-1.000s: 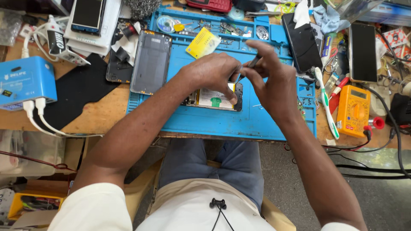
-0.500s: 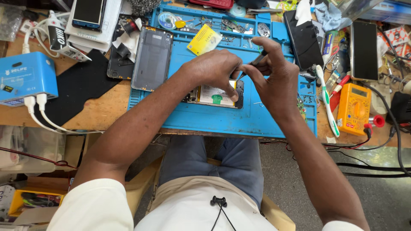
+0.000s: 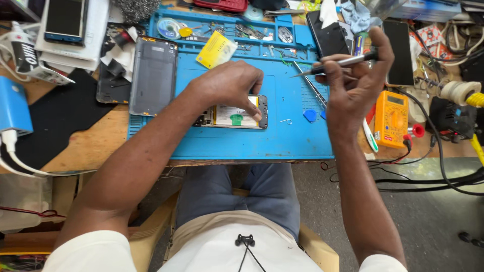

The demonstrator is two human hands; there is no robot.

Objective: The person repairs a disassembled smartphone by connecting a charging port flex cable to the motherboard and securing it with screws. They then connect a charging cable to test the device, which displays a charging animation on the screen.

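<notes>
Cluttered with phone parts and tools, the wooden counter [image 3: 96,143] carries a blue repair mat [image 3: 282,136] with small compartments along its far edge, seen from the head camera looking straight down.

On the mat's middle lies an opened smartphone [image 3: 237,115], back cover off, its battery and a green tab exposed. The left hand [image 3: 227,85] rests over the phone's upper edge, fingers curled down and pressing on it, the fingertip at the right end touching the frame. The right hand [image 3: 355,83] is raised above the mat's right side, well apart from the phone, closed around a slim metal screwdriver [image 3: 335,64] held roughly level, its tip pointing left.

A grey phone back cover [image 3: 153,75] lies on the mat's left part, and a yellow card [image 3: 216,49] sits near the compartments. Two blue picks [image 3: 310,115] lie just below the right hand. To the right of the mat stands an orange multimeter [image 3: 391,118] with red and black leads. A blue box [image 3: 12,108] with white cables sits at the counter's left edge, beside a black pad [image 3: 55,121]. Several dark phones lie along the far side.
</notes>
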